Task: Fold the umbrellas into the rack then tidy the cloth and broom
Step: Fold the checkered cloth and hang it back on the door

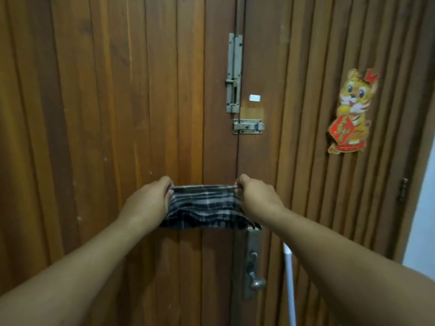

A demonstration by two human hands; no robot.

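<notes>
Pinching the top edge of the cloth [204, 203], one hand at each upper corner, the person holds it stretched flat in front of the door [117, 114]. The left hand [150, 198] has fingers curled over the left corner; the right hand [256, 196] has fingers curled over the right corner, with a thin loop or hem strand showing at the knuckles. Both grips appear firm; neither hand is free.

The cloth is a dark plaid piece, its long axis level, running left to right between the two hands. It hangs down from the fingers, already doubled or bunched, the lower edge sagging in soft folds. Its lower right corner lies at the top of the handle plate [253, 262]; contact cannot be confirmed. Both hands sit at about the same height and reach, so neither is plainly nearer.

Judgement: the cloth step is in hand, and the next fold or hang turns on bringing the corners together along that level axis, or lowering the piece onto something below. No umbrellas or rack are in view.

Beyond the hands stands the slatted wooden door, seam at centre. A tall bolt [234, 74] and a short latch [248, 126] are fixed above the cloth. A tiger sticker [352, 111] is on the right leaf. A white pole [290, 285], possibly the broom, rises beside the right forearm.
</notes>
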